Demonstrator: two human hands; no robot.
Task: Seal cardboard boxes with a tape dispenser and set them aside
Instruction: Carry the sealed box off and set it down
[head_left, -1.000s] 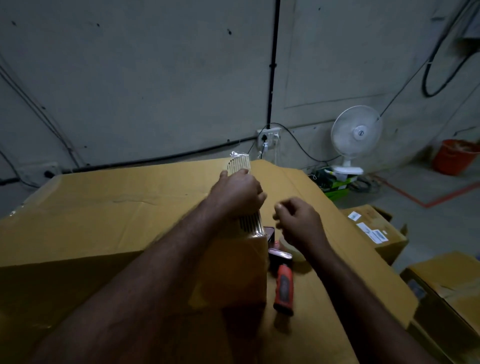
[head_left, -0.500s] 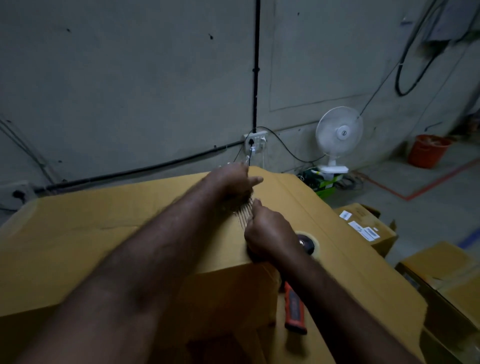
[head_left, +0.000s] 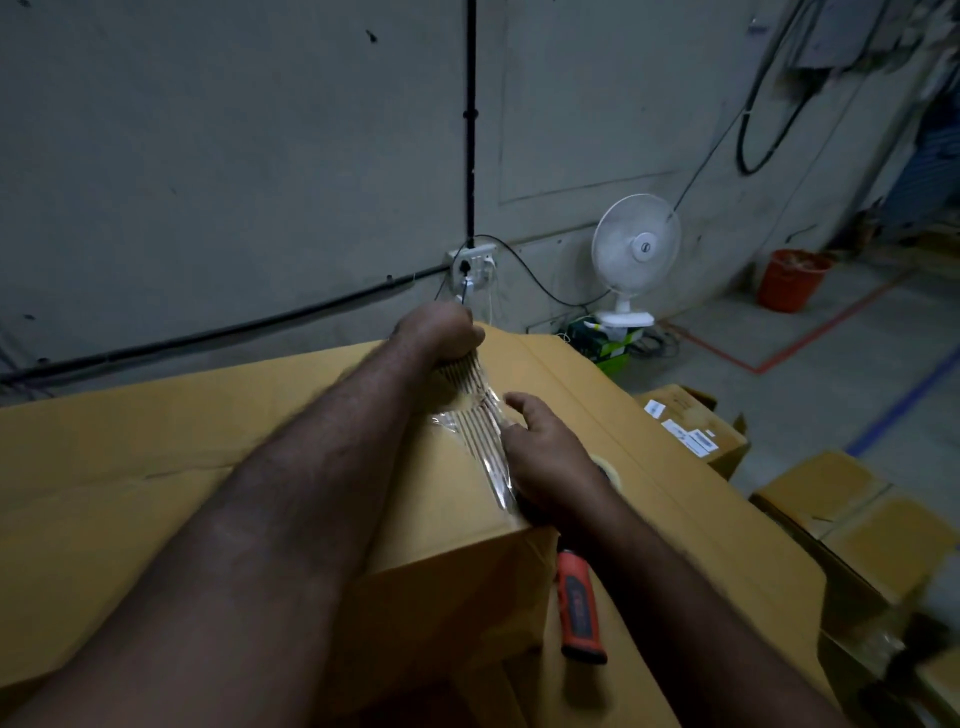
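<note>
Hands both work on top of the small cardboard box (head_left: 410, 499) at frame centre, which sits on a big cardboard box (head_left: 130, 452).

Left hand (head_left: 441, 332) is at the 12 o'clock edge of the small box top. Its fingers are curled tight round the far end of a clear striped strip (head_left: 480, 431). We cannot tell if that strip is tape or a plastic packet. It runs from 12 o'clock toward 4 o'clock across the box top, lying flat on the cardboard at its near end.

Right hand (head_left: 540, 452) is at the 3 o'clock side of the box top. Its fingers (head_left: 519, 402) are mostly straight and spread, laid on the right edge of the strip and gripping nothing; the thumb is hidden.

Tape dispenser (head_left: 579, 608) lies on the big box at 5 o'clock of the small box, just beside its front corner and under the right forearm. We see the red-and-black handle pointing toward us, and a bit of the tape roll (head_left: 605, 465) peeks out behind the right wrist. Neither hand touches it.

On the floor at 2 to 4 o'clock we see a labelled cardboard box (head_left: 691, 431) and another carton (head_left: 852, 525). A white fan (head_left: 636, 249) stands against the wall at 1 o'clock, an orange bucket (head_left: 792, 280) is at 2 o'clock, and a wall socket (head_left: 470, 262) is at 12 o'clock.
</note>
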